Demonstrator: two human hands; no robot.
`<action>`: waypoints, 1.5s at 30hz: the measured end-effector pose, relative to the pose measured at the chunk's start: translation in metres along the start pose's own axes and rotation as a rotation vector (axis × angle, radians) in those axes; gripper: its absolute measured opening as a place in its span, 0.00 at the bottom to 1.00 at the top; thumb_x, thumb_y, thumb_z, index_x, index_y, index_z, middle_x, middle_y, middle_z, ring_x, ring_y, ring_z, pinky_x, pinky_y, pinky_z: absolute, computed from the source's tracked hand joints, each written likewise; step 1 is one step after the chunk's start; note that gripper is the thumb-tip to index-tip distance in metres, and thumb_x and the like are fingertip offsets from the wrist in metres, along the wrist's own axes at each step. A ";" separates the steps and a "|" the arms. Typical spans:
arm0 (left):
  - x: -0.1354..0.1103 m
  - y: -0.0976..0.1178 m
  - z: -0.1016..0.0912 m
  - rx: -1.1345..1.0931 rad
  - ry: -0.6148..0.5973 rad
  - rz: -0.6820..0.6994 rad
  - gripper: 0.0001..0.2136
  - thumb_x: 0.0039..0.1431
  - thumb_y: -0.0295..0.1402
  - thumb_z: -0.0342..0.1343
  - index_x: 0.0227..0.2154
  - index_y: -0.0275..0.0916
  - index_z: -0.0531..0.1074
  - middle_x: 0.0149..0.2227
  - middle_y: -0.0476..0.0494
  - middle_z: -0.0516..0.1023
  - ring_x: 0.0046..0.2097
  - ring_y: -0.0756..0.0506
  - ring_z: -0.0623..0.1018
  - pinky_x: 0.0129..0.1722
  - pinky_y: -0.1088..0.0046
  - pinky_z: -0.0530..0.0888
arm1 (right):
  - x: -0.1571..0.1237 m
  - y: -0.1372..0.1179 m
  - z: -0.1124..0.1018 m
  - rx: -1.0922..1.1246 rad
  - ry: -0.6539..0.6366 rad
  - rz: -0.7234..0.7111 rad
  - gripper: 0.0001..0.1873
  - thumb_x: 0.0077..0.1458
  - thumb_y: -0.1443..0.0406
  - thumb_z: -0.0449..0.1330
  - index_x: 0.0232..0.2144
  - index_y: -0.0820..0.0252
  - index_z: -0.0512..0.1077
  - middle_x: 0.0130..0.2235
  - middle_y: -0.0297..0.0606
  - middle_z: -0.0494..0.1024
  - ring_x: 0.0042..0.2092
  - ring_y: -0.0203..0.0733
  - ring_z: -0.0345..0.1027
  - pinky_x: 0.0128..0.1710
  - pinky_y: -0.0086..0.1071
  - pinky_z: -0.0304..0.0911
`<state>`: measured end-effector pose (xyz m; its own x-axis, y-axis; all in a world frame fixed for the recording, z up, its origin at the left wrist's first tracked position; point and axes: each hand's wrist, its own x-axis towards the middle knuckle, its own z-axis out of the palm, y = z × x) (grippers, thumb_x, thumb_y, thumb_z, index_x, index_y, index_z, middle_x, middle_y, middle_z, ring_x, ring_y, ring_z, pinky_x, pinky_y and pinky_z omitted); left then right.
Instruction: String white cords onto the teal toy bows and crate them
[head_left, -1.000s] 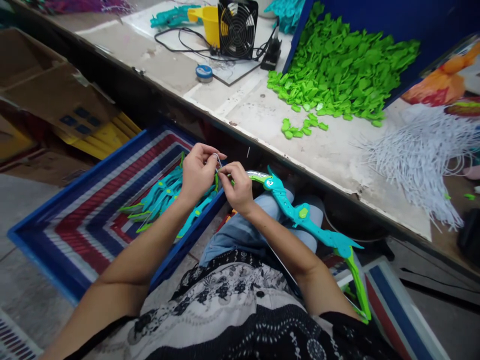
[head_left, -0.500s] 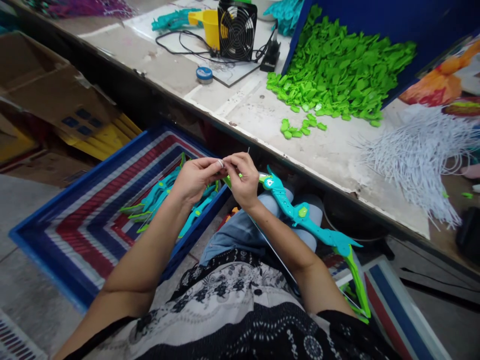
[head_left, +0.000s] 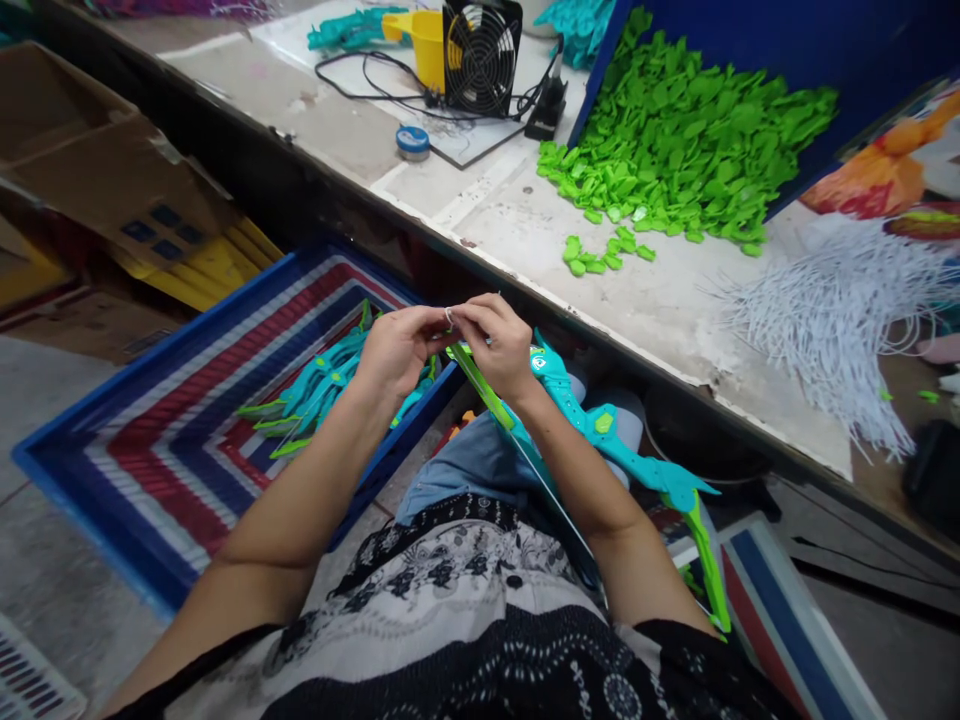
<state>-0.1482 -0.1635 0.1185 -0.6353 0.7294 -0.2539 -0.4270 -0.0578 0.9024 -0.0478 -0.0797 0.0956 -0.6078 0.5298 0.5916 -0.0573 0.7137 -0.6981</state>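
A teal and lime-green toy bow (head_left: 634, 458) lies across my lap, its near green limb running up to my fingers. A thin white string (head_left: 555, 487) stretches along the bow beneath my right forearm. My left hand (head_left: 397, 345) is closed in a pinch on a small white loop of the string at the bow's end. My right hand (head_left: 499, 345), fingertips touching the left ones, also pinches the string there, over the green limb tip. The exact grip between the fingertips is partly hidden.
A blue-rimmed crate (head_left: 150, 350) with several similar bows stands at my left. On the bench (head_left: 480, 210) are a heap of green plastic pieces (head_left: 697, 140), a bundle of white strings (head_left: 825, 310), a black fan (head_left: 481, 60), a blue-lidded tin (head_left: 412, 142) and a yellow cup (head_left: 426, 50).
My right hand has shifted slightly right, and more of the green limb shows below my fingers. The white string end that stuck up above the right hand hardly shows now.
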 end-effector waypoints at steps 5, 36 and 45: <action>-0.004 -0.002 -0.003 0.211 -0.046 0.080 0.10 0.36 0.32 0.66 0.26 0.34 0.77 0.27 0.46 0.78 0.31 0.48 0.76 0.36 0.70 0.74 | 0.006 -0.002 -0.011 -0.135 -0.096 0.000 0.09 0.58 0.66 0.54 0.29 0.60 0.72 0.31 0.36 0.72 0.34 0.35 0.66 0.37 0.29 0.63; -0.082 -0.070 -0.066 0.906 -0.093 0.813 0.15 0.52 0.25 0.56 0.43 0.47 0.74 0.40 0.46 0.76 0.44 0.44 0.75 0.45 0.64 0.74 | -0.155 0.047 -0.132 -0.965 -0.421 0.441 0.27 0.52 0.56 0.60 0.50 0.65 0.67 0.49 0.55 0.68 0.48 0.56 0.60 0.43 0.43 0.59; -0.093 -0.136 -0.033 1.093 -1.113 1.052 0.25 0.56 0.24 0.53 0.56 0.48 0.65 0.60 0.41 0.65 0.65 0.36 0.58 0.61 0.49 0.60 | -0.138 0.082 -0.180 -0.376 -0.654 0.796 0.20 0.48 0.65 0.57 0.45 0.64 0.73 0.40 0.38 0.77 0.41 0.43 0.69 0.42 0.31 0.63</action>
<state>-0.0519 -0.2461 0.0077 0.5137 0.7667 0.3850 0.6366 -0.6415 0.4281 0.1740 -0.0116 0.0292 -0.6726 0.6350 -0.3799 0.7158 0.4281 -0.5517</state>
